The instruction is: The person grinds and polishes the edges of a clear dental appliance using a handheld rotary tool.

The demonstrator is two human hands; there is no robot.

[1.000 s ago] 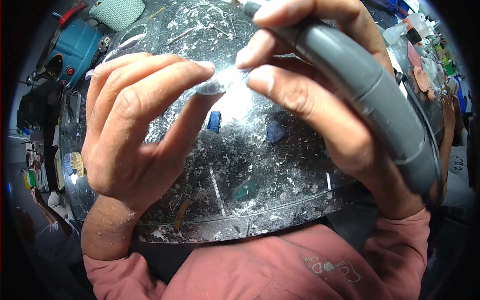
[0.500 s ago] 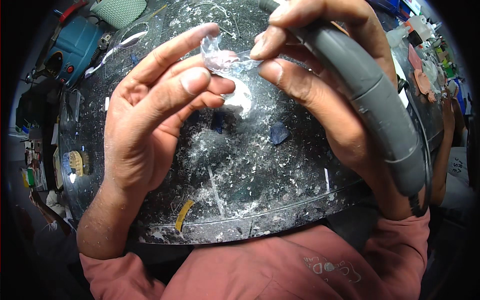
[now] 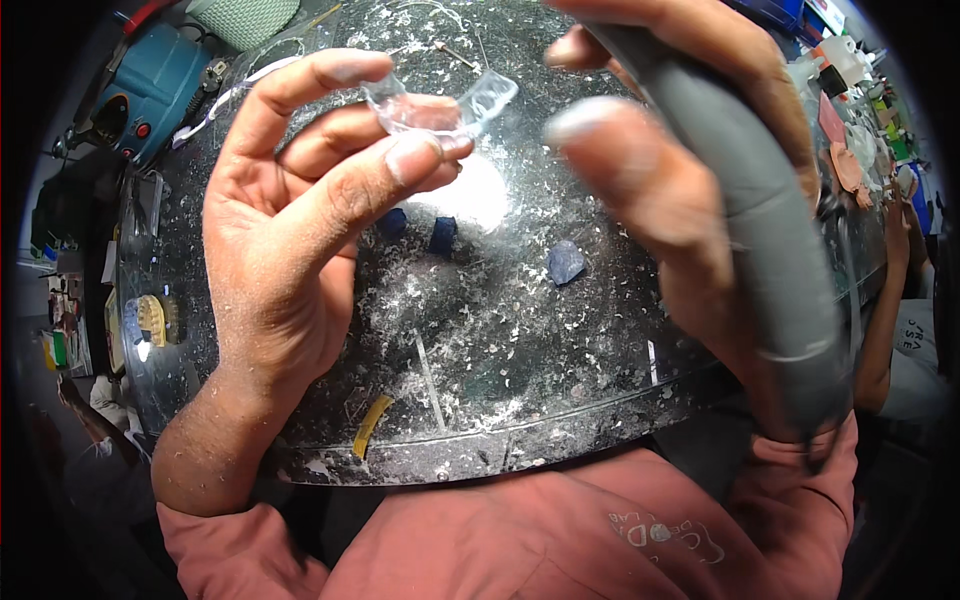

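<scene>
A clear curved plastic dental tray (image 3: 478, 106) is held up between the fingers and thumb of my left hand (image 3: 290, 210), above the middle of the bench. My right hand (image 3: 660, 200), blurred by motion, grips a thick grey handpiece (image 3: 770, 240) with a black cable; its tip is out of sight at the top edge. The right thumb is apart from the tray. Below the hands, small dark blue pieces (image 3: 565, 262) lie on the dusty dark bench (image 3: 520, 370), along with a yellow strip (image 3: 372, 425) near the front edge.
A teal machine (image 3: 150, 95) and a pale woven basket (image 3: 240, 20) stand at the back left, near a yellowish dental cast (image 3: 150, 322) at the left edge. Pink pieces and containers (image 3: 835, 120) crowd the right side, where another person's arm (image 3: 890, 260) appears. Another arm shows far left.
My left hand has rotated and lifted the tray, showing its curve. My right hand with the handpiece has drawn back from it to the right.
</scene>
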